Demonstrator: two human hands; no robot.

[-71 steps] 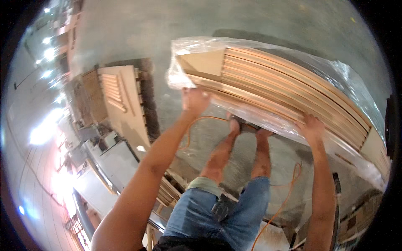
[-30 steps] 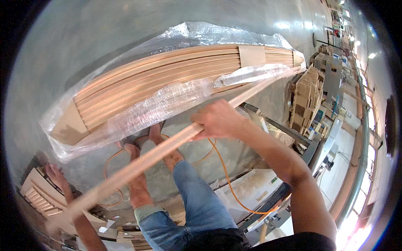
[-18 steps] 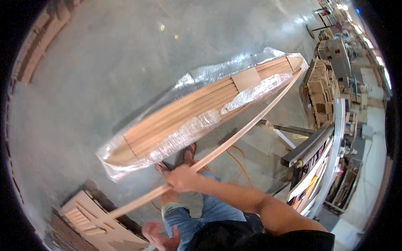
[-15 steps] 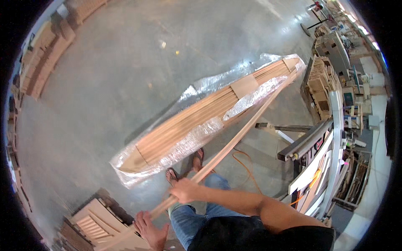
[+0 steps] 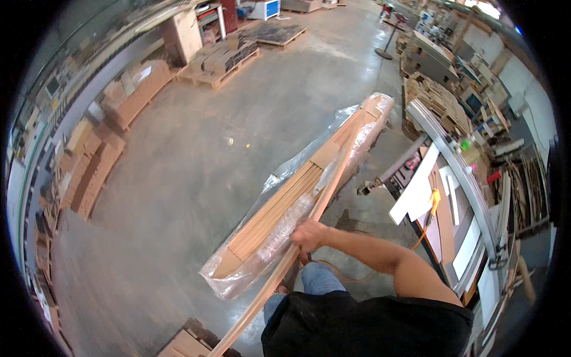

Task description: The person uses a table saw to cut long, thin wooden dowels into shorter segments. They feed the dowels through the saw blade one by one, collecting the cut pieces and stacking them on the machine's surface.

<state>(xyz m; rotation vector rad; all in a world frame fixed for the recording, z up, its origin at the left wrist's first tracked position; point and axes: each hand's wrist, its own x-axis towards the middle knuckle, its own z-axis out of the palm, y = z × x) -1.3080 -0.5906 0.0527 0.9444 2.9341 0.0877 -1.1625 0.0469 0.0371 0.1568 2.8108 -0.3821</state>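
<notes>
My right hand [image 5: 309, 235] is closed around a long, thin wooden strip [image 5: 267, 298]. The strip runs from the lower edge of the picture up to the far end of a wrapped bundle of wooden strips [image 5: 282, 199], partly covering the bundle's right side. Clear plastic film [image 5: 229, 288] is gathered along the bundle's sides and ends, with the strips bare on top. Cardboard pieces [image 5: 325, 153] lie across the bundle at its middle and ends. My left hand is out of the picture.
On the right stands a worktable [image 5: 445, 235] with white panels and a yellow-orange corded tool [image 5: 435, 203]. Stacked wood pieces [image 5: 437, 101] stand beyond it. Loaded pallets [image 5: 219, 64] line the far left. A pallet with boards [image 5: 185, 344] sits at the lower left.
The view has tilted up and turned, showing more of the workshop. My right hand still grips the strip, farther along the bundle's side. My left hand has gone out of view.
</notes>
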